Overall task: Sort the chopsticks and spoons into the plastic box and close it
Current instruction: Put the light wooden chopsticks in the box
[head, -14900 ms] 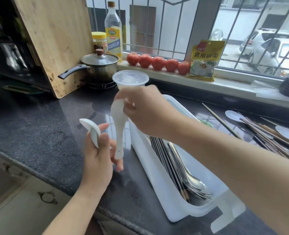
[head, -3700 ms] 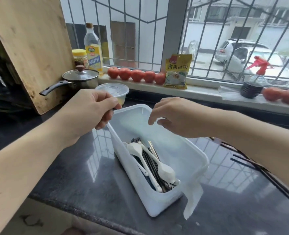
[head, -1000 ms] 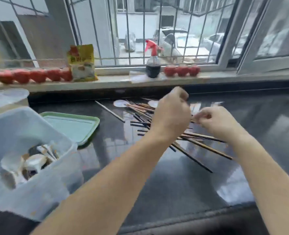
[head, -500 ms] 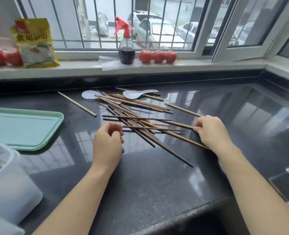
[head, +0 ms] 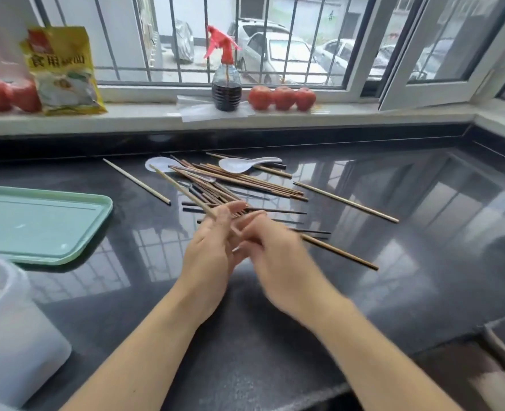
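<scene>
Now the hands gather chopsticks (head: 239, 185) off the tabletop (head: 423, 232). The left hand (head: 212, 250) holds one pale stick; the right hand (head: 278, 256) is blurry (maybe pinching one, I cannot tell). Next, carry them to the box (head: 11, 330), far left. Two spoons (head: 245, 164) lie tangled in the pile, and a green tray (head: 37, 221) sits between.

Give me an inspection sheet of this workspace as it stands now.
Surface: dark glossy countertop, reflecting the window.
Job's things: chopsticks scattered in a loose pile; white spoon lying at the pile's far edge; plastic box at lower left, lid not in view.
Clutter: green tray; spray bottle, tomatoes and yellow packet on the sill.
Grips: left hand holds a light chopstick; right hand blurred, seemingly pinching a chopstick.
Cables: nothing seen.
Surroundings: barred window, parked cars outside.
</scene>
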A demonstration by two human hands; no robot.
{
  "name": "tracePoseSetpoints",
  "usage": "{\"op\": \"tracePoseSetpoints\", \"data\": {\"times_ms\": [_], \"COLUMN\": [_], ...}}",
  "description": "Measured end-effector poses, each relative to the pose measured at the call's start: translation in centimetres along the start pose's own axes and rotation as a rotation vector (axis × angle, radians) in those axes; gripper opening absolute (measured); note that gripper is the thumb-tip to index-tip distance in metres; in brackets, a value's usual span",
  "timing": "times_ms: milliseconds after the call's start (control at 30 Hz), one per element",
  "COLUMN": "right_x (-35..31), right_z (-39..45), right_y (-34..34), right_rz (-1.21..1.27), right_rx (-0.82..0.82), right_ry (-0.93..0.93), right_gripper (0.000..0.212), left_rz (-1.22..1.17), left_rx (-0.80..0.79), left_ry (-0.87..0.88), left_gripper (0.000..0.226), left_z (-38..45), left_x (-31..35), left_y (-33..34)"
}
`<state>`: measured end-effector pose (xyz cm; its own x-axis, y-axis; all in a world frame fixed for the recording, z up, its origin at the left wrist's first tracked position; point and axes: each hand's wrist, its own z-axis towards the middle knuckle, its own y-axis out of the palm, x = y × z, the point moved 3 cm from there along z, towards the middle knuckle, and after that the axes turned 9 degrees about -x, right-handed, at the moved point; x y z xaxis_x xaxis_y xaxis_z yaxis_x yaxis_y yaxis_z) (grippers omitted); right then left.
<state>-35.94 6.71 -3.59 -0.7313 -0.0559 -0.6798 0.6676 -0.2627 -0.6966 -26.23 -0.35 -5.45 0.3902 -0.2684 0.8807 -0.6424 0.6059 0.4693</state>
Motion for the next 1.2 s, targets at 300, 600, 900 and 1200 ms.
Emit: {"op": "tracePoseSetpoints", "data": {"times_ms": [300,600,900,1200], "right_x": [12.6,19.6,11.1,-1.7], "right_z": [5.9,3.1,3.4,5.4], "right_y": [-10.9,-12.7,-11.4,3.5], "right_rz": [-0.642,-0.503,0.052,0.264], "right_rx": [0.344,0.327,0.691,0.128], "right_ry": [0.454,0.877,0.395,0.117], "right_gripper": [0.021,0.015,0.013,0.009], "left_rz": [0.210,0.467,0.273,-0.174], "left_rx": [0.378,0.284,0.360,0.237], "left_ry": [0.368,0.186,0.098,0.044], "left_gripper": [0.029,0.027,0.030,0.032], "left_z": [-0.4,-0.7,-0.1,-0.3], "left_x": [3.2,-0.3,0.1,1.3], "left_y": [-4.0,-3.2,-3.4,-2.8]}}
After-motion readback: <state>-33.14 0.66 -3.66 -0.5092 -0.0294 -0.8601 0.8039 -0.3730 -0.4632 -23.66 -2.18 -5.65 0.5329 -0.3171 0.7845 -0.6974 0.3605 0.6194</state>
